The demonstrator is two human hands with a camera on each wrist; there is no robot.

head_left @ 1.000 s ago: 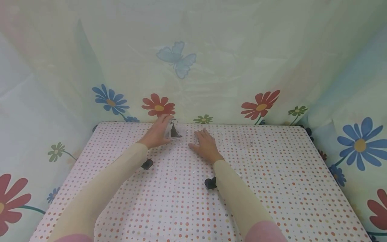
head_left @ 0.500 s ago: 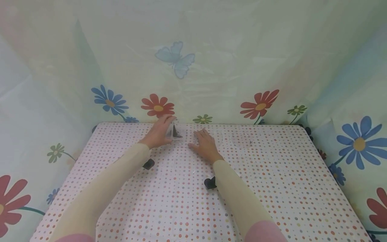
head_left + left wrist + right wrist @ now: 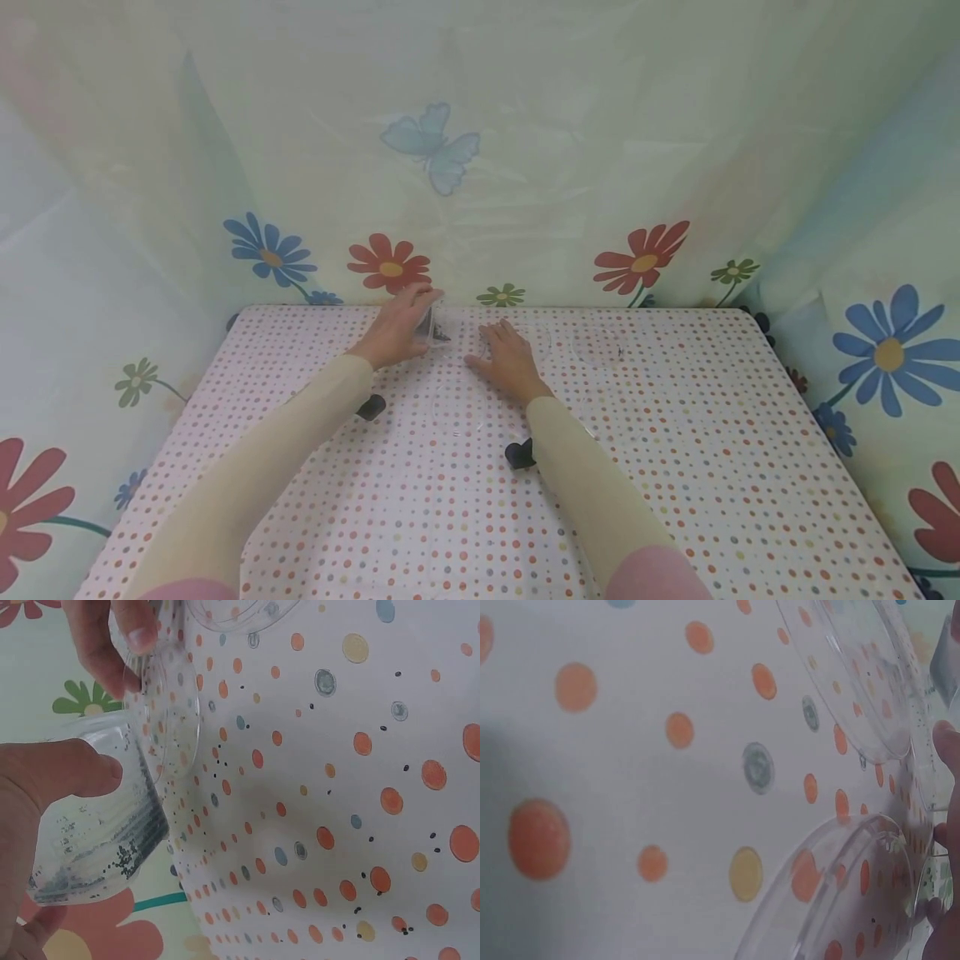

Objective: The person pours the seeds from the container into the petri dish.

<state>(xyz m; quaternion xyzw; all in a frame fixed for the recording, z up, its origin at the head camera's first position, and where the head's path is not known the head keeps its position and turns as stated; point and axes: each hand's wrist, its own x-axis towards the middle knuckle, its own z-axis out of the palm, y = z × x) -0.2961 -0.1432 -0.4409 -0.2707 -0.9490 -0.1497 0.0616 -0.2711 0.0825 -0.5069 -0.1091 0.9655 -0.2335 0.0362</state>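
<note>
My left hand [image 3: 393,329] grips a clear plastic tub [image 3: 90,840] at the far side of the table, thumb on one face. The tub is tipped, and small dark grains [image 3: 129,856] lie along its lower side. Right beside it is a shallow clear round dish [image 3: 184,712]; the thumb and a finger of my right hand [image 3: 508,358] hold its rim in the left wrist view. From the right wrist camera, only part of the right hand's fingers [image 3: 946,757] shows at the edge.
More clear round dishes stand on the dotted tabletop, one dish [image 3: 598,348] to the right and another dish [image 3: 825,900] nearer me. Dark specks [image 3: 358,909] are scattered over the cloth. A flowered curtain [image 3: 540,167] rises behind the table's far edge.
My left hand has turned the tub and shifted slightly right; less of its dark contents shows in the head view. The right hand has stayed in place.
</note>
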